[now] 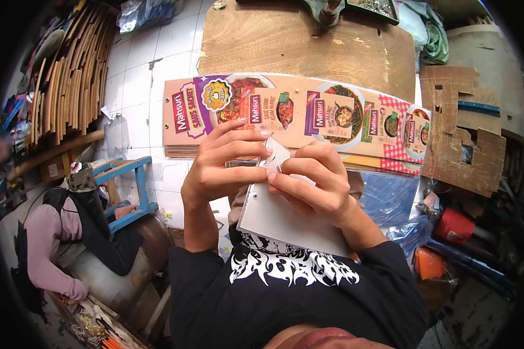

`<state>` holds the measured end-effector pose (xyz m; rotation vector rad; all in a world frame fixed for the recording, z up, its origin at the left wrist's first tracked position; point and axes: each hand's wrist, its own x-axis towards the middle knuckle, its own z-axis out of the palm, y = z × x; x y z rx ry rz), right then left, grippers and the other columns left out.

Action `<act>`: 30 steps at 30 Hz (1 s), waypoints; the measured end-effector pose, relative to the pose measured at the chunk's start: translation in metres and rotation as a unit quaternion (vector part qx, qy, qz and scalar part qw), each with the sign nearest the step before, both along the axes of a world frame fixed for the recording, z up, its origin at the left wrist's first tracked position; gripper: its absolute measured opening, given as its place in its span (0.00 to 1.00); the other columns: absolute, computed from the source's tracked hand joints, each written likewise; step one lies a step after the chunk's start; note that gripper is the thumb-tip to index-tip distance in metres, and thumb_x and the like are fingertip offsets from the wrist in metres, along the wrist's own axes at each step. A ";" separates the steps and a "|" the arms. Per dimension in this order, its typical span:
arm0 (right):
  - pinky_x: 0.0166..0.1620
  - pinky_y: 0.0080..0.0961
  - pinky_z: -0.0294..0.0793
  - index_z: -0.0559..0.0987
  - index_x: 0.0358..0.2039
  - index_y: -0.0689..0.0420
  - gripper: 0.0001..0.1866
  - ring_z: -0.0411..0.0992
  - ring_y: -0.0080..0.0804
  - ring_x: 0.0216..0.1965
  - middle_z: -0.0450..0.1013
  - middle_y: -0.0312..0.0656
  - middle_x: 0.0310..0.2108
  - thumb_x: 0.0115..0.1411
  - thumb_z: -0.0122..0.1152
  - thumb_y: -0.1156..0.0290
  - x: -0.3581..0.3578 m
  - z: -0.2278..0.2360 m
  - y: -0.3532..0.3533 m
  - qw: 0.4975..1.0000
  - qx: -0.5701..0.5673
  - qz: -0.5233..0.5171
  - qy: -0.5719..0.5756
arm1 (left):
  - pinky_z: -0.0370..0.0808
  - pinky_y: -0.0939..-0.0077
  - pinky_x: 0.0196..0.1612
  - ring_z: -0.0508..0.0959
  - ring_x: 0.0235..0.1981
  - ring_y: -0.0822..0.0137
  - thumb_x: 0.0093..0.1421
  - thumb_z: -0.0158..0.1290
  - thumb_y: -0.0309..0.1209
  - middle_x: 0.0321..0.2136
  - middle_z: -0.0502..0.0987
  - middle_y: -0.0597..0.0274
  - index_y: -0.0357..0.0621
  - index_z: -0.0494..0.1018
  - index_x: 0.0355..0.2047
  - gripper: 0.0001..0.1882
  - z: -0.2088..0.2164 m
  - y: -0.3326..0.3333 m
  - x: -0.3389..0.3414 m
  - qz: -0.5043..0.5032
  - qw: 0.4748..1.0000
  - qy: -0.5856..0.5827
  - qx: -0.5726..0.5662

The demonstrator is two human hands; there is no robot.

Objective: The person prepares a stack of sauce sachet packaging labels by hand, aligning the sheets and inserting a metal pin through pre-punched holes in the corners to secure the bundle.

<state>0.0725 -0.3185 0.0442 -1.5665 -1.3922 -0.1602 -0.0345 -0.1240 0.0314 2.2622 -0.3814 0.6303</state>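
My left hand (pixel 230 160) and my right hand (pixel 317 180) meet at the upper end of a pale grey board (pixel 285 218), tilted in front of my chest. The left fingers reach across its upper edge, with the tips close together. From the other side, my right fingers are bent and pinched on the same end. A thin, dark, bent line shows on the board between the fingertips, too small to name. A small hole sits near its left edge. Just beyond my hands lies a stack of long printed display boards (pixel 297 113) with food pictures, holed at the left end.
A wooden work board (pixel 308 49) carries a green metal tool (pixel 327 14) and a tray of small parts (pixel 378 7). Cut cardboard (pixel 468 128) lies right, above a red container (pixel 455 225). Stacked brown sheets (pixel 75 75), a blue frame (pixel 141 186) and a metal cylinder (pixel 137 273) stand left.
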 end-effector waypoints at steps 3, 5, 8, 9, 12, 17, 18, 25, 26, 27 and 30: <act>0.35 0.31 0.72 0.82 0.33 0.57 0.13 0.71 0.36 0.33 0.75 0.37 0.30 0.45 0.74 0.75 0.002 -0.002 -0.002 1.000 0.019 0.001 0.014 | 0.68 0.54 0.59 0.81 0.48 0.60 0.48 0.65 0.31 0.38 0.83 0.67 0.57 0.80 0.31 0.09 -0.001 0.001 -0.007 -0.001 1.000 0.018 0.008; 0.35 0.30 0.73 0.82 0.33 0.58 0.13 0.72 0.37 0.33 0.75 0.38 0.30 0.45 0.75 0.75 0.005 -0.003 -0.004 0.996 0.030 -0.009 0.079 | 0.67 0.54 0.60 0.81 0.49 0.60 0.50 0.65 0.30 0.38 0.83 0.68 0.56 0.80 0.31 0.07 -0.002 0.001 -0.010 -0.011 1.000 0.024 -0.002; 0.35 0.30 0.75 0.80 0.33 0.60 0.13 0.75 0.37 0.31 0.78 0.41 0.30 0.47 0.74 0.78 0.015 -0.014 -0.014 0.985 0.064 -0.047 0.153 | 0.65 0.53 0.62 0.80 0.52 0.61 0.55 0.63 0.30 0.37 0.84 0.69 0.54 0.77 0.31 0.05 -0.005 0.000 -0.015 -0.032 0.998 0.035 -0.028; 0.36 0.28 0.76 0.79 0.34 0.62 0.12 0.77 0.36 0.31 0.79 0.42 0.29 0.49 0.73 0.79 0.015 -0.018 -0.020 0.966 0.051 -0.063 0.245 | 0.66 0.52 0.62 0.81 0.50 0.59 0.56 0.62 0.29 0.36 0.84 0.67 0.53 0.77 0.31 0.04 -0.007 -0.001 -0.017 -0.038 0.997 0.044 -0.047; 0.36 0.23 0.77 0.79 0.33 0.63 0.08 0.78 0.30 0.32 0.80 0.42 0.28 0.53 0.70 0.81 0.033 -0.021 -0.029 0.955 0.039 -0.085 0.280 | 0.67 0.52 0.62 0.83 0.46 0.58 0.58 0.60 0.27 0.34 0.84 0.66 0.52 0.76 0.30 0.04 -0.014 -0.005 -0.029 -0.044 0.995 0.050 -0.068; 0.36 0.20 0.78 0.81 0.34 0.63 0.05 0.78 0.23 0.31 0.80 0.40 0.29 0.56 0.68 0.80 0.079 -0.018 -0.019 0.939 0.031 -0.064 0.336 | 0.73 0.56 0.56 0.84 0.41 0.61 0.55 0.61 0.23 0.31 0.84 0.63 0.48 0.75 0.31 0.06 -0.026 -0.014 -0.054 -0.041 0.986 0.052 -0.154; 0.36 0.19 0.79 0.81 0.34 0.63 0.04 0.78 0.22 0.31 0.80 0.40 0.29 0.58 0.67 0.79 0.092 -0.018 -0.012 0.934 0.039 -0.037 0.353 | 0.74 0.59 0.55 0.84 0.42 0.62 0.53 0.62 0.23 0.33 0.83 0.63 0.47 0.75 0.32 0.08 -0.033 -0.016 -0.057 -0.044 0.979 0.055 -0.191; 0.35 0.17 0.78 0.83 0.37 0.64 0.09 0.77 0.19 0.27 0.80 0.39 0.27 0.63 0.64 0.70 0.154 -0.025 0.068 0.923 -0.125 -0.087 0.353 | 0.81 0.65 0.42 0.85 0.36 0.57 0.53 0.55 0.13 0.33 0.83 0.51 0.42 0.71 0.40 0.16 -0.049 -0.044 -0.071 -0.023 0.946 0.044 -0.320; 0.37 0.17 0.78 0.82 0.39 0.65 0.11 0.78 0.21 0.30 0.80 0.40 0.29 0.64 0.62 0.69 0.158 -0.029 0.078 0.912 -0.157 -0.084 0.369 | 0.81 0.68 0.39 0.85 0.36 0.57 0.53 0.55 0.13 0.33 0.83 0.50 0.42 0.71 0.40 0.15 -0.051 -0.048 -0.074 -0.006 0.930 0.055 -0.364; 0.40 0.18 0.78 0.81 0.41 0.66 0.12 0.79 0.22 0.33 0.80 0.41 0.31 0.65 0.61 0.68 0.160 -0.030 0.082 0.900 -0.189 -0.081 0.385 | 0.80 0.75 0.31 0.85 0.35 0.58 0.56 0.52 0.14 0.33 0.83 0.47 0.41 0.70 0.40 0.13 -0.052 -0.048 -0.075 -0.005 0.935 0.051 -0.350; 0.41 0.20 0.78 0.81 0.45 0.64 0.14 0.79 0.24 0.34 0.80 0.40 0.31 0.66 0.60 0.68 0.153 -0.013 0.080 0.909 -0.260 -0.103 0.309 | 0.76 0.78 0.26 0.83 0.29 0.63 0.63 0.51 0.18 0.32 0.82 0.48 0.40 0.70 0.39 0.06 -0.054 -0.051 -0.085 0.035 0.929 0.039 -0.367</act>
